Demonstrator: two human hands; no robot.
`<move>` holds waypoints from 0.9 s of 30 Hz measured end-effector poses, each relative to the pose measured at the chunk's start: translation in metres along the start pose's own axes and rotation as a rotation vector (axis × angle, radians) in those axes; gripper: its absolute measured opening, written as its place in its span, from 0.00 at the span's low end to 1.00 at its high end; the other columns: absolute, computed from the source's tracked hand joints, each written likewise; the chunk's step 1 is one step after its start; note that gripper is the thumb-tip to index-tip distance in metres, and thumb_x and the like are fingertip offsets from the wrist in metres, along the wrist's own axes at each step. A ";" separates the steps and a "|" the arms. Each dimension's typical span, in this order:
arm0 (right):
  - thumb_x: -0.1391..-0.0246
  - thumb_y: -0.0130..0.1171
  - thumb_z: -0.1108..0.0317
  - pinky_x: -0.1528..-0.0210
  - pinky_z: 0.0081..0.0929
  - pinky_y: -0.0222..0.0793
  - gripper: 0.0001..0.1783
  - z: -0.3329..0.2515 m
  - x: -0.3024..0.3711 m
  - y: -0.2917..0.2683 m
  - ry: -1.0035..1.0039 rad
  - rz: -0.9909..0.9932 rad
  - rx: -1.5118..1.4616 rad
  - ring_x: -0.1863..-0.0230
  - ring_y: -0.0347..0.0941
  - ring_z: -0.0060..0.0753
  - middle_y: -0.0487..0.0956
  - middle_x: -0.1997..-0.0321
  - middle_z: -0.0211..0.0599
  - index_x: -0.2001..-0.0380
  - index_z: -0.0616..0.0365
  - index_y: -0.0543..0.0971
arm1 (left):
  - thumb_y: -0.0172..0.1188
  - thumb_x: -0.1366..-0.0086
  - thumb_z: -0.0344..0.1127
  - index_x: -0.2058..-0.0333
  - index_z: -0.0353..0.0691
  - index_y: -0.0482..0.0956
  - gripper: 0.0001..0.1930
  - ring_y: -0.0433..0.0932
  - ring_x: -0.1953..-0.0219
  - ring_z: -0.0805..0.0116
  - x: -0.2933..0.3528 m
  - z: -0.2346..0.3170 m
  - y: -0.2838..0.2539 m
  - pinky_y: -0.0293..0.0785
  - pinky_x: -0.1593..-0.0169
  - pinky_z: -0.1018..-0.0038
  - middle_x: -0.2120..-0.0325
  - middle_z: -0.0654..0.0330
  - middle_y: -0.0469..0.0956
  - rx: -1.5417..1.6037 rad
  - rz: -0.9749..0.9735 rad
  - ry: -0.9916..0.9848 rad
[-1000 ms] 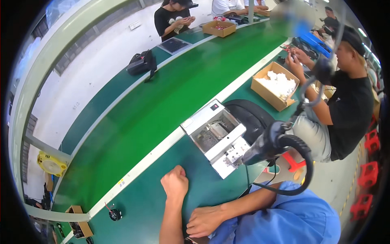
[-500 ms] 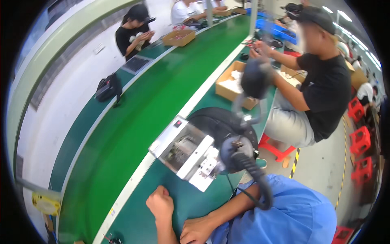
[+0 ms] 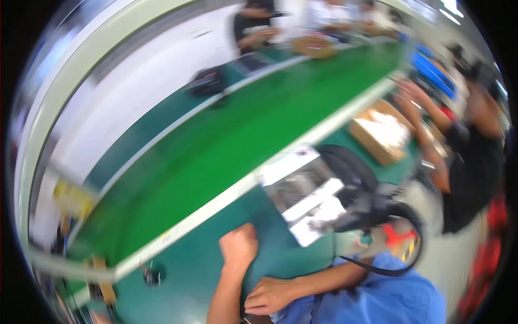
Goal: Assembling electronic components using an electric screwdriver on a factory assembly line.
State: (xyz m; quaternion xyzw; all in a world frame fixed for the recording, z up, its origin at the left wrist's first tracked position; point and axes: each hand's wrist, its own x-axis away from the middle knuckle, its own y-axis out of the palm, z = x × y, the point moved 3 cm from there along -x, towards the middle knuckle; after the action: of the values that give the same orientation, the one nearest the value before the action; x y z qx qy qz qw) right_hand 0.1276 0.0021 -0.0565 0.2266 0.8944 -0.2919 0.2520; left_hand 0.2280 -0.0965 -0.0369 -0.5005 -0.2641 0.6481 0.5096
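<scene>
My left hand point(image 3: 238, 248) rests on the dark green bench top point(image 3: 189, 237), its fingers curled into a fist; no object shows in it. My right hand point(image 3: 270, 296) lies close beside my left forearm near the bench edge, fingers stretched out and holding nothing I can see. Beyond my hands, to the right, sits a small white machine point(image 3: 306, 157) with an open-looking box frame and metal parts inside. A bulky black thing point(image 3: 350, 170) stands behind it, and a thick black cable point(image 3: 418, 232) loops to the right. The picture is smeared by motion.
A green conveyor belt point(image 3: 210, 156) with a pale rail runs past the bench. At right, a co-worker in black point(image 3: 469, 173) works beside a cardboard box point(image 3: 372, 143) of white pieces. A small black part point(image 3: 152, 276) lies at left. Other people sit across the belt.
The view has swung, so bench, machine and co-worker appear farther right. My left hand keeps its fist. My right hand stays near the left forearm, its fingers now more visible.
</scene>
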 end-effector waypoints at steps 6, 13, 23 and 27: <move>0.57 0.66 0.71 0.76 0.27 0.73 0.04 -0.010 -0.010 -0.015 0.015 -0.029 0.127 0.82 0.76 0.30 0.78 0.82 0.30 0.78 0.54 0.80 | 0.56 0.54 0.30 0.81 0.40 0.75 0.02 0.78 0.77 0.47 0.000 0.004 0.014 0.74 0.73 0.54 0.83 0.48 0.76 0.192 0.038 -0.061; 0.57 0.63 0.76 0.80 0.27 0.68 0.03 -0.013 -0.011 -0.006 0.005 -0.108 0.054 0.85 0.73 0.33 0.74 0.86 0.33 0.78 0.58 0.79 | 0.55 0.57 0.25 0.84 0.39 0.69 0.04 0.74 0.80 0.50 0.014 -0.001 0.009 0.68 0.76 0.59 0.87 0.53 0.72 0.299 0.151 -0.062; 0.56 0.63 0.76 0.81 0.28 0.68 0.02 -0.008 -0.016 -0.010 0.039 -0.087 0.079 0.85 0.73 0.33 0.74 0.86 0.33 0.78 0.58 0.79 | 0.54 0.57 0.25 0.85 0.38 0.68 0.04 0.73 0.81 0.49 0.005 -0.002 0.006 0.67 0.78 0.58 0.87 0.52 0.71 0.359 0.160 0.019; 0.55 0.62 0.76 0.80 0.28 0.69 0.03 -0.010 -0.017 -0.006 0.058 -0.107 0.048 0.85 0.73 0.34 0.75 0.85 0.34 0.78 0.59 0.79 | 0.55 0.57 0.26 0.84 0.38 0.69 0.04 0.73 0.81 0.49 0.011 -0.007 0.004 0.67 0.77 0.58 0.87 0.52 0.71 0.326 0.124 -0.028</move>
State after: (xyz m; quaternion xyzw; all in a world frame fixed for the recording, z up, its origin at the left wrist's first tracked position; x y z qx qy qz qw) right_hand 0.1343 0.0000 -0.0374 0.1926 0.9049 -0.3195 0.2047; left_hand 0.2333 -0.0891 -0.0475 -0.4176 -0.1311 0.7195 0.5392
